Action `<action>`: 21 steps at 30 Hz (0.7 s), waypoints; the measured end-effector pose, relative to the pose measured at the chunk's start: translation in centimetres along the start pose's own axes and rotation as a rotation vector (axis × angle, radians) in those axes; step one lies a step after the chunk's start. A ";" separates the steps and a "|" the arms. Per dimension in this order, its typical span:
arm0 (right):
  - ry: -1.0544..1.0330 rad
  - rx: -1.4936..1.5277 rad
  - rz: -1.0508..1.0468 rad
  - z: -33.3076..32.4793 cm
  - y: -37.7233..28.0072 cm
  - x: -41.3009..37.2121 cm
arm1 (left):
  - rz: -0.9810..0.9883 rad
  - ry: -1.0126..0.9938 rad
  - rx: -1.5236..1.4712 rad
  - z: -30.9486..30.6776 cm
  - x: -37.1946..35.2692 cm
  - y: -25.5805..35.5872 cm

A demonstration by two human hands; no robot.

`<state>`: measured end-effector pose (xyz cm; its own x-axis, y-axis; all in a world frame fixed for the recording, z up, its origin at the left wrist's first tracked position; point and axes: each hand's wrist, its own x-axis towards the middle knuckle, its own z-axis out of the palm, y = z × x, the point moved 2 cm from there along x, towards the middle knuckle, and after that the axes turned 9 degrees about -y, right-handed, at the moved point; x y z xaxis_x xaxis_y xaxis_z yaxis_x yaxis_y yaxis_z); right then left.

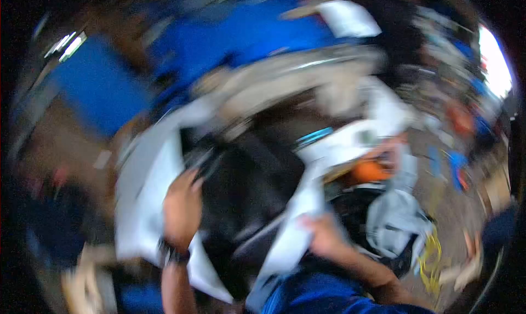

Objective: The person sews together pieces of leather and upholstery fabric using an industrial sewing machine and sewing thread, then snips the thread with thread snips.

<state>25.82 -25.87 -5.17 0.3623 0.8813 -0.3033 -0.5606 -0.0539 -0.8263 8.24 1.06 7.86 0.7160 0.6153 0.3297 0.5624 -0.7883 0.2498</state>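
Observation:
Strong motion blur smears the whole view. My left hand, with a dark band at the wrist, lies over the left white panel, its fingertips at the edge of a black mass. Thin dark shapes show just beyond those fingertips; I cannot tell whether the hand holds them. At the right white panel, my right hand has its fingers near the edge. The black mass fills the space between the two panels. Smearing hides how the fingers of both hands are bent.
Orange and grey bundles lie to the right, beside a yellow cord. Large blue surfaces stretch across the back. Another person's hand shows at the far right. A white sheet is at the top.

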 end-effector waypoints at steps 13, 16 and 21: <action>-0.129 -0.364 -0.405 3.7 -4.4 1.9 | 0.724 -0.131 -0.034 12.8 4.6 -4.7; -0.239 -0.235 -0.460 4.1 -4.2 1.9 | 0.582 -0.297 -0.195 12.7 4.2 -4.5; -0.205 -0.171 -0.312 0.0 -1.4 -1.7 | 0.615 -0.333 -0.023 8.3 3.3 2.1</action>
<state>25.99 -27.27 -3.51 0.3298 0.9421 0.0612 -0.3094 0.1691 -0.9358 15.16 1.47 1.94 0.9922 0.0234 0.1221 0.0077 -0.9917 0.1280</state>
